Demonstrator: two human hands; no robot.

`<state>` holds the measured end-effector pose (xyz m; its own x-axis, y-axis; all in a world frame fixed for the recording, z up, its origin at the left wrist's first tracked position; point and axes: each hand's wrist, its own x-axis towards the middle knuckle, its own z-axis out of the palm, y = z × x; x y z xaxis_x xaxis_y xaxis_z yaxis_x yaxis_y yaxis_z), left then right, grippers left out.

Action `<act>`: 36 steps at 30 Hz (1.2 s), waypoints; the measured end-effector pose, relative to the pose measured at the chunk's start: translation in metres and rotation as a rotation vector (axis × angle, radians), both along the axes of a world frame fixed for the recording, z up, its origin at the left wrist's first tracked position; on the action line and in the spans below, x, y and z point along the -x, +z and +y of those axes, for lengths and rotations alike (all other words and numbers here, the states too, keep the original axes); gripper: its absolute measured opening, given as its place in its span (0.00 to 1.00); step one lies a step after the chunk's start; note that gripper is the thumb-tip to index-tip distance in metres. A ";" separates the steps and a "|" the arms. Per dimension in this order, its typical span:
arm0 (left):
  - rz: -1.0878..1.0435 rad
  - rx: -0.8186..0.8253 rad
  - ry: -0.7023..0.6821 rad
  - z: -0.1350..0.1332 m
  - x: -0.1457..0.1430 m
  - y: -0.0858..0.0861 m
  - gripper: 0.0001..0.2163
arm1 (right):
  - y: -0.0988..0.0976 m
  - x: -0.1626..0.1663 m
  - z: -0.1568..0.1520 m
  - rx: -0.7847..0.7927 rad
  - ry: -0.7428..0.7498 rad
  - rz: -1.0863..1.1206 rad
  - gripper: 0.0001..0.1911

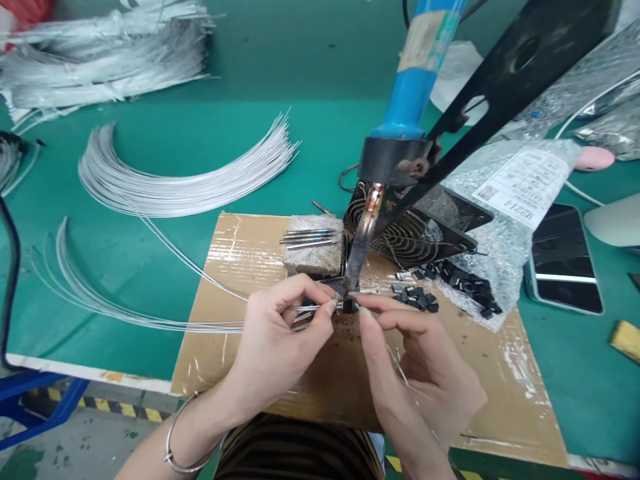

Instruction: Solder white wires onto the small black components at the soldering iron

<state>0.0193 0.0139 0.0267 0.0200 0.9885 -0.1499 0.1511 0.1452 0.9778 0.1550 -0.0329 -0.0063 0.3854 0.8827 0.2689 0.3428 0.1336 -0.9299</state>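
My left hand (pixel 280 333) is closed in a pinch on thin grey wires (pixel 150 319) that trail off to the left. My right hand (pixel 415 367) pinches a small black component (pixel 350 306) and a thin strand of what looks like solder wire. Both meet right under the tip of a fixed soldering iron (pixel 363 250) with a blue handle (pixel 417 73), held on a black metal bracket (pixel 505 80). All of this is above a taped cardboard sheet (pixel 240 267) on the green table.
A block (pixel 313 257) with several metal pins on it lies behind my hands, next to a small black fan (pixel 415 233). Loose black components (pixel 440 283) spill from a bubble bag (pixel 505 193). A phone (pixel 565 260) lies right. Wire bundles (pixel 185 180) lie left.
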 end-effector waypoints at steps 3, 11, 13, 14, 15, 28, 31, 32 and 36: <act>0.018 0.018 -0.011 -0.002 0.002 -0.002 0.06 | 0.002 -0.008 0.001 0.029 -0.162 0.049 0.05; 0.023 -0.015 -0.003 -0.004 0.012 -0.004 0.06 | -0.014 -0.055 -0.006 0.114 -0.082 0.416 0.29; 0.039 -0.028 0.002 -0.005 0.014 -0.003 0.07 | -0.021 -0.066 -0.008 0.134 -0.190 0.273 0.32; 0.048 -0.036 0.003 -0.006 0.015 -0.003 0.07 | -0.024 -0.071 -0.008 0.145 -0.238 0.187 0.32; 0.055 -0.042 0.004 -0.007 0.016 -0.003 0.07 | -0.027 -0.074 -0.008 0.150 -0.276 0.101 0.33; 0.415 -0.386 -0.005 -0.028 0.026 -0.015 0.07 | -0.041 -0.075 -0.003 0.066 -0.333 0.030 0.31; 0.693 -0.690 0.045 -0.034 0.026 -0.022 0.10 | -0.040 -0.073 -0.002 0.000 -0.353 0.052 0.28; 0.745 -0.756 0.051 -0.035 0.026 -0.025 0.11 | -0.040 -0.072 -0.002 -0.015 -0.356 0.057 0.28; 0.739 -0.721 0.035 -0.034 0.026 -0.039 0.09 | -0.042 -0.075 -0.004 -0.017 -0.315 0.080 0.27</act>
<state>-0.0067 -0.0199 -0.0123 0.1336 0.8465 0.5154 0.7564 -0.4231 0.4989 0.2299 -0.0371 -0.0484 0.6592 0.7126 0.2400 0.2956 0.0479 -0.9541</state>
